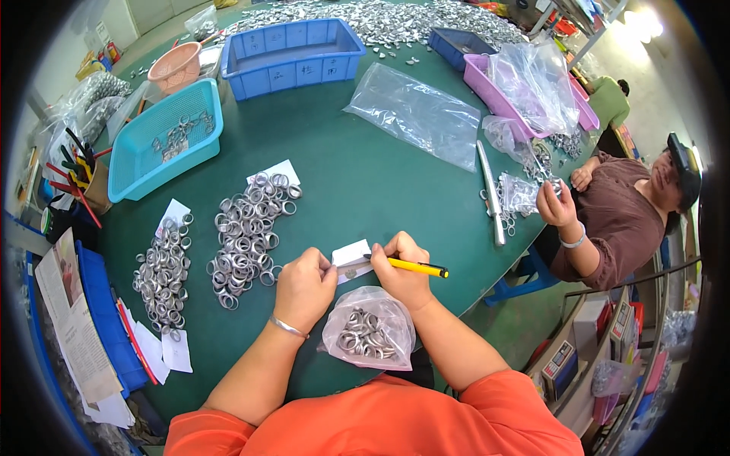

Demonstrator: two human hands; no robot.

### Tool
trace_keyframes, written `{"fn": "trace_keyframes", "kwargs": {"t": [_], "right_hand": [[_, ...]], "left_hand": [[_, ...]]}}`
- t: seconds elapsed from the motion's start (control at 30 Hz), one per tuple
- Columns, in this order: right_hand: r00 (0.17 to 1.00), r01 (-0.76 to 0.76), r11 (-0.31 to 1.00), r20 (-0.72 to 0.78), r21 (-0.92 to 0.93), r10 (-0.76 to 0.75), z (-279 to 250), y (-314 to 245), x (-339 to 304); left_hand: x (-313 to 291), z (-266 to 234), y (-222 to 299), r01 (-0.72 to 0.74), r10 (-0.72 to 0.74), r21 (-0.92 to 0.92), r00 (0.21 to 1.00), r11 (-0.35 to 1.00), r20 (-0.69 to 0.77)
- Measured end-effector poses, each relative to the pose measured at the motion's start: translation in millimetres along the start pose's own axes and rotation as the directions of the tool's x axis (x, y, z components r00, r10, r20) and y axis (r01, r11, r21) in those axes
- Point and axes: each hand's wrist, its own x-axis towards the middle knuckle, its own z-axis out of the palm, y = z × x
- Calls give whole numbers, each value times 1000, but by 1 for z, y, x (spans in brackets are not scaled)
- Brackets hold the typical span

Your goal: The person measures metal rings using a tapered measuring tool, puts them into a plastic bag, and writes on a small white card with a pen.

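Observation:
A yellow pen (417, 266) with black ends is in my right hand (401, 275), its dark tip touching a small white paper slip (350, 253). My left hand (303, 287) is closed, thumb and fingers pinching the slip's left side. Under the slip's lower edge lies another pale piece, partly covered by my hands. Right in front of me, an open clear plastic bag (404, 325) holds a heap of silver metal rings (366, 334). To the left of my left hand spreads a large pile of similar rings (251, 228), with a smaller ring pile (163, 277) further left.
Blue bin (293, 74), turquoise basket (122, 178) and orange basket (175, 68) stand across the green table (327, 175). A flat plastic bag (414, 114) and metal rod (490, 194) lie right. A co-worker (616, 205) sits at the right edge, handling small metal pieces.

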Motion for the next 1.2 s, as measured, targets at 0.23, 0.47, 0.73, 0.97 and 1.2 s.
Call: {"fn": "trace_keyframes", "kwargs": {"t": [0.23,0.47,0.73,0.97,1.2], "right_hand": [[999,29,998,-28,-58,-31,1,4,0],[999,36,999,-34,-34,-37,3,6,0],[1000,-1,998,-14,-65,0,2,4,0],[1000,11,996,-7,-87,-11,2,4,1],[1000,10,997,-12,-74,-11,2,5,1]], "left_hand": [[1,2,-1,-9,9,15,1000,1000,-7],[1,2,-1,5,-5,2,1000,1000,12],[0,1,-1,6,-6,3,1000,1000,19],[1,4,-3,-42,43,29,999,999,-28],[1,4,-4,-57,58,23,998,998,-39]]}}
